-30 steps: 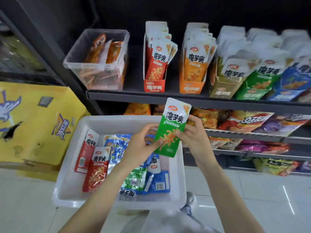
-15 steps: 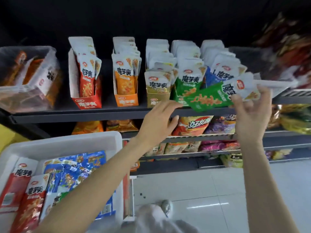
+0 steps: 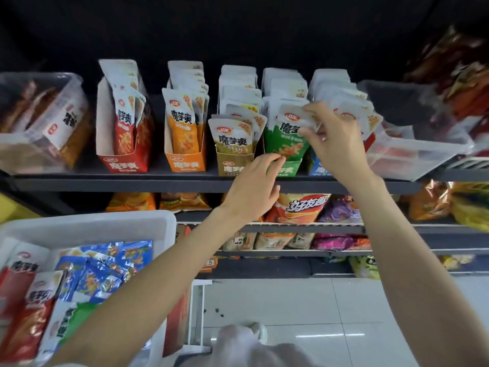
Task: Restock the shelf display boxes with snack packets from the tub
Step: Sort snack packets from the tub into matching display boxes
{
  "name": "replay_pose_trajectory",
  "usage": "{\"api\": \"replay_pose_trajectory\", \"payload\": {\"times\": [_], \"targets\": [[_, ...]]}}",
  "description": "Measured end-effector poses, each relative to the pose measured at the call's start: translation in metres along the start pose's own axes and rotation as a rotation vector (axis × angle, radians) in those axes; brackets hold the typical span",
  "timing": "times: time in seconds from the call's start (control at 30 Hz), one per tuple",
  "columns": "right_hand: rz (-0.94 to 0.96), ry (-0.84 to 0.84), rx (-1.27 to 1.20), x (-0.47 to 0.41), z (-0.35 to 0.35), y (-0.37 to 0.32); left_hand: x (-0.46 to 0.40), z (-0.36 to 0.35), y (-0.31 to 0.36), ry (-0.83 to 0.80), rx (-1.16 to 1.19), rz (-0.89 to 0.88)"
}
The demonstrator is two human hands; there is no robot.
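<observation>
Pinching green packet (image 3: 287, 144), right hand (image 3: 334, 140); left hand (image 3: 254, 188) fingers relaxed, apparently touching green box (image 3: 291, 168).

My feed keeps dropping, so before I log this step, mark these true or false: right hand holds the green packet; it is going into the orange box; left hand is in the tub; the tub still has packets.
1. The right hand pinches the green packet by its white top. True.
2. The packet is going into the orange display box. False: it stands in the green display box.
3. The left hand is in the white tub. False: it reaches up at the green box's front.
4. The tub holds red and blue packets. True.
</observation>
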State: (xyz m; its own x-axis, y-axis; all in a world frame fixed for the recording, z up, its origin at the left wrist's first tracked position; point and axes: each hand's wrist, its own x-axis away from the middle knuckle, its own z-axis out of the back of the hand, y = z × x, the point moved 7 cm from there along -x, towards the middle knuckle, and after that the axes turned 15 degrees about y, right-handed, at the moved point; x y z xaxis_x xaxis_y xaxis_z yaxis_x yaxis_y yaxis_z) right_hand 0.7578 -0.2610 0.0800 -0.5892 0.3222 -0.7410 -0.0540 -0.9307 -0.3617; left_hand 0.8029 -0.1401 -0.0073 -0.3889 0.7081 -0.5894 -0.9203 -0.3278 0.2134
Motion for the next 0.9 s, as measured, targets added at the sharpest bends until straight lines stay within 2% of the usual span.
{"api": "replay_pose_trajectory", "payload": {"times": [0.13,0.27,0.4,0.53,0.6,0.67,0.77,0.83,0.9], "targets": [[-0.026,-0.038,0.094,-0.001,-0.014,0.000,0.001,0.002,0.000,0.027,-0.020,-0.019],[-0.187,-0.048,0.132,0.004,-0.022,0.010,0.001,0.002,0.001,0.012,-0.028,-0.027],[-0.284,0.075,0.208,0.021,-0.012,0.010,0.004,0.010,0.001,0.022,0.051,-0.027],[-0.300,0.293,0.120,0.060,0.012,-0.014,0.025,0.051,-0.003,0.208,0.204,0.037],[-0.323,0.307,-0.006,0.082,0.014,-0.033,0.048,0.079,-0.016,0.339,0.277,0.111],[-0.357,0.212,-0.135,0.101,0.003,-0.059,0.083,0.105,-0.039,0.420,0.307,0.205],[-0.358,-0.058,-0.302,0.120,-0.032,-0.108,0.150,0.136,-0.091,0.444,0.271,0.450],[-0.331,-0.240,-0.391,0.131,-0.065,-0.144,0.199,0.152,-0.132,0.397,0.193,0.635],[-0.258,-0.416,-0.434,0.141,-0.098,-0.183,0.248,0.157,-0.171,0.251,0.083,0.765]]}}
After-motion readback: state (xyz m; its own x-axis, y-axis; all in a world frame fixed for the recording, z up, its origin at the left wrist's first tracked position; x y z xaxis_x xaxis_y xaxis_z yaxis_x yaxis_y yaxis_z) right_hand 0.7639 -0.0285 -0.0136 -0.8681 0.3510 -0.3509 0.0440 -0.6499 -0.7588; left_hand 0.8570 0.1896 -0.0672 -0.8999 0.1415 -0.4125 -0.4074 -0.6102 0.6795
